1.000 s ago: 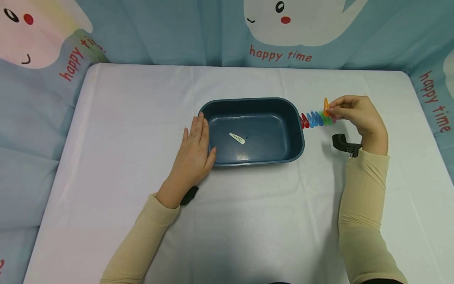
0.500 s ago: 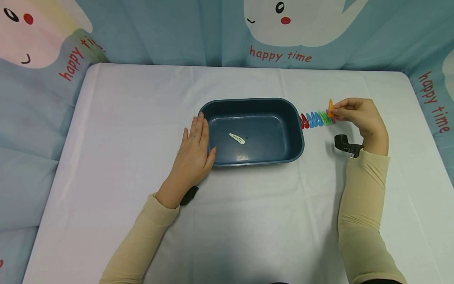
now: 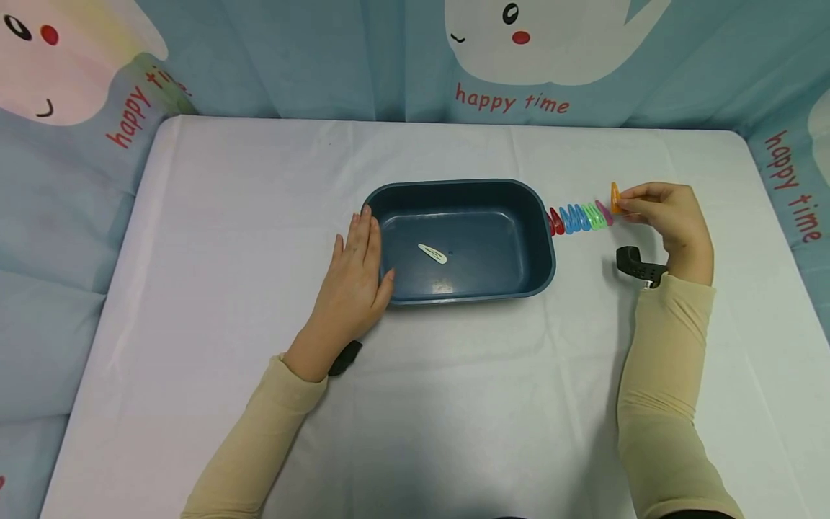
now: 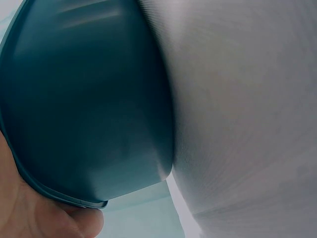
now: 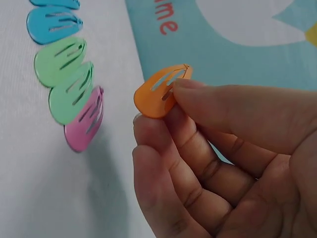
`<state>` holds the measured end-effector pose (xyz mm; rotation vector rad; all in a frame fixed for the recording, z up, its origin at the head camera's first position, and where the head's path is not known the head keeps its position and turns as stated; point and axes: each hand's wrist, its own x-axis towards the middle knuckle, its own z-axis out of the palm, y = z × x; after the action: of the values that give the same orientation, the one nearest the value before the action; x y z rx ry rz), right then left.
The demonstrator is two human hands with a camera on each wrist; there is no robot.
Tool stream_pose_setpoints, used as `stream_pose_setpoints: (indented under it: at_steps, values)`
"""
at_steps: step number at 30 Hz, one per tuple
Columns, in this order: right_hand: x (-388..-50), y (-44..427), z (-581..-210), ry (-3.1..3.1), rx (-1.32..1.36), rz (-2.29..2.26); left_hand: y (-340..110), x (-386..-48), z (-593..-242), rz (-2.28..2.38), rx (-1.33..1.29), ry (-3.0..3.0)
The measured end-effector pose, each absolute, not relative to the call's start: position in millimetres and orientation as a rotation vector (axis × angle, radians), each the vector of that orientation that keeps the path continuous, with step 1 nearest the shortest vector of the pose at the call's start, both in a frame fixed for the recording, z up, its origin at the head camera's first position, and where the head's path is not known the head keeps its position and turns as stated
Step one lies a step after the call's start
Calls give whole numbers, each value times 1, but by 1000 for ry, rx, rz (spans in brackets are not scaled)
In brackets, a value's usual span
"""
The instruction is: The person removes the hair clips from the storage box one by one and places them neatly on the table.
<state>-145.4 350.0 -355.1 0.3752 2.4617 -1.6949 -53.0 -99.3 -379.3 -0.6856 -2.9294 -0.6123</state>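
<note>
Between thumb and fingertips my right hand [image 3: 671,216] pinches an orange snap hair clip [image 5: 157,96], narrow end up, just right of a row of clips. In that row lie red clips [image 3: 556,221], blue clips [image 3: 574,218], green clips [image 5: 72,96] and a pink clip [image 5: 85,121] at the right end. My left hand [image 3: 353,277] rests with straight fingers along the left rim of a dark blue basin [image 3: 467,297]. Inside the basin lies one pale clip [image 3: 432,254]. The left wrist view shows mostly the basin's outer wall [image 4: 94,109].
A white cloth [image 3: 227,238] covers the table. Blue curtains [image 3: 311,58] with cartoon prints hang along the back and sides. The row of clips starts right against the basin's right wall.
My right hand has moved rightward with the orange clip, from above the green clips to past the pink one, which now shows fully. The left hand and basin stay in place.
</note>
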Motion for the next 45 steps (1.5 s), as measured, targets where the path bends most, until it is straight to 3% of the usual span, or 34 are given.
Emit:
stream_pose_setpoints:
  at_steps: [24,45]
  values:
    - [-148,353,-368,2669,520,-1203,-100,-52,-379,-628,-689,-2928]
    - [-152,349,-374,2726,504,-1161,-99,-54,-379,-622,-685,-2933]
